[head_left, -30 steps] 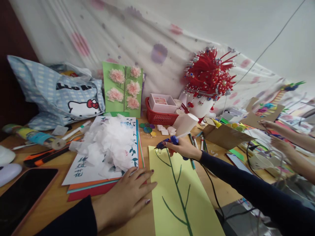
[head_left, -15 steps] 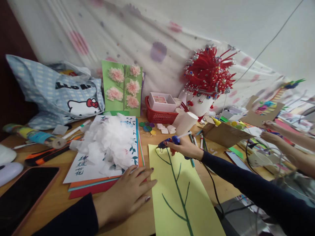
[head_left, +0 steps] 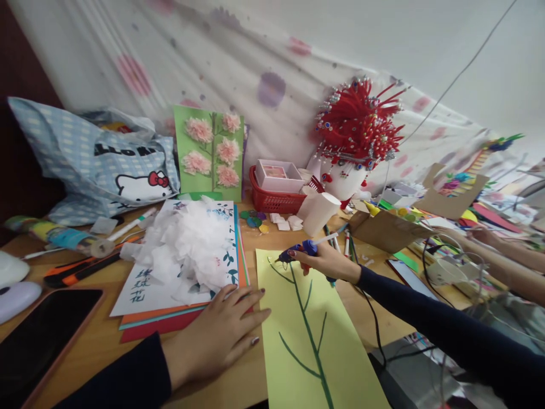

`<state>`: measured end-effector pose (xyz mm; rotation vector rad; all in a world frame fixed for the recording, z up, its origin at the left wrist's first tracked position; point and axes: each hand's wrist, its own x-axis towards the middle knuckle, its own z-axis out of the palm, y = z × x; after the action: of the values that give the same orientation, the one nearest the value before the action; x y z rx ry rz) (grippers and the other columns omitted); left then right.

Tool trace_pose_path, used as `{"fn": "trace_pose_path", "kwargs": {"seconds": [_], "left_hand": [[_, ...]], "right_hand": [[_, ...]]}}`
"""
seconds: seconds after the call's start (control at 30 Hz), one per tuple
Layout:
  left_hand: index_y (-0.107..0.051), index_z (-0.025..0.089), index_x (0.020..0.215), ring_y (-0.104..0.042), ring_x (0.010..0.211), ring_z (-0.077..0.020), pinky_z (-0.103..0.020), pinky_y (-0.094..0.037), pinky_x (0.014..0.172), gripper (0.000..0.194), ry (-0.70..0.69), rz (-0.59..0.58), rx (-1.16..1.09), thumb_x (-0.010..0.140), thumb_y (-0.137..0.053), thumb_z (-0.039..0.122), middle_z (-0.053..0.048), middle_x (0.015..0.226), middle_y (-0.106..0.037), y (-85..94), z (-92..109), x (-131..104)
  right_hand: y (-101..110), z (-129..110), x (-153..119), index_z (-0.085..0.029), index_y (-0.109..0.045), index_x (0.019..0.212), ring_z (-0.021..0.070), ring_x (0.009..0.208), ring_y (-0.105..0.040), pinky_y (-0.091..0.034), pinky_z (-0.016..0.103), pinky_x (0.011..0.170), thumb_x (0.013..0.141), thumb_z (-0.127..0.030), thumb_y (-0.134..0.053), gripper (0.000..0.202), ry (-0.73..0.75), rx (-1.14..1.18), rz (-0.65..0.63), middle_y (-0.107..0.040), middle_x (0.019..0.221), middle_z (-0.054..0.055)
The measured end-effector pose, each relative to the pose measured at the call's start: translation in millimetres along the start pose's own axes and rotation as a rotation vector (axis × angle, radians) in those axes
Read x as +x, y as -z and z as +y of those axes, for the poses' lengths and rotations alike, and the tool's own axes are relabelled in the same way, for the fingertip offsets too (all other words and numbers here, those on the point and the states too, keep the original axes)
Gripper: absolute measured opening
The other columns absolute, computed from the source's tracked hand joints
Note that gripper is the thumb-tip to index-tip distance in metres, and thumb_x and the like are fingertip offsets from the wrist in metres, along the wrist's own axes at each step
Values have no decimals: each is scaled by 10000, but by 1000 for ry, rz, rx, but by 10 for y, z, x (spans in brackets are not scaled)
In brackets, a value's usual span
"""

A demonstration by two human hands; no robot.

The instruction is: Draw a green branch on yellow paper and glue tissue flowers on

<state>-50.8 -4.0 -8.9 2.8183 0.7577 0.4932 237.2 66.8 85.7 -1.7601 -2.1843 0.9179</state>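
Note:
My right hand (head_left: 326,262) is wrapped round a blue glue gun (head_left: 303,250) with a white stick out of its back. Its nozzle points down at the top left of a yellow sheet (head_left: 344,346), close to the tip of a drawn branch. Green stem and branch lines run down this sheet. Flat on the table lies my left hand (head_left: 221,332), fingers spread, its fingertips at the sheet's left edge and nothing held. A pile of white paper flowers (head_left: 187,250) rests on a white drawn sheet (head_left: 131,298) beyond my left hand.
A black phone (head_left: 46,341) lies at the left, with an orange cutter (head_left: 85,270) behind it. Further back stand a checked bag (head_left: 102,165), a green flower picture (head_left: 198,184), a red basket (head_left: 276,201) and a paper roll (head_left: 319,213). Another person's arms (head_left: 502,267) reach in at the right.
My right hand and the glue gun have shifted slightly right and down. My left hand stays flat. The other person's hands at the right have moved.

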Motion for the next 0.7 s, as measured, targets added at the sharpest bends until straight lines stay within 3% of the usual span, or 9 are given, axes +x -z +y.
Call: {"fn": "trace_pose_path", "kwargs": {"seconds": [0.27,0.43,0.7], "left_hand": [[-518,291,1421,-456,1348,-305,-501,-350,1090,407,4,-47,21,1016,-532,313,-73,1500,-503,38,6,11],[-534,298,1410,-450,1350,-289,-477,-347,1106,388,-3,-11,17,1023,-515,319,-61,1494,-511,21,3,8],[-519,296,1425,-443,1349,-293,-494,-344,1103,402,-4,-26,32,1024,-508,315,-66,1502,-499,13,1,4]], "right_hand": [[-27,6,32,-183,-641,612,165,621,-603,-433,285,624,883,-679,-502,582,16,30,64,-721,666,64],[-24,26,22,-182,-630,625,171,635,-627,-452,284,659,899,-636,-521,542,-1,29,34,-709,638,58],[-42,-9,-7,-186,-642,610,158,600,-602,-439,278,596,895,-648,-517,557,30,20,57,-716,647,56]]}}
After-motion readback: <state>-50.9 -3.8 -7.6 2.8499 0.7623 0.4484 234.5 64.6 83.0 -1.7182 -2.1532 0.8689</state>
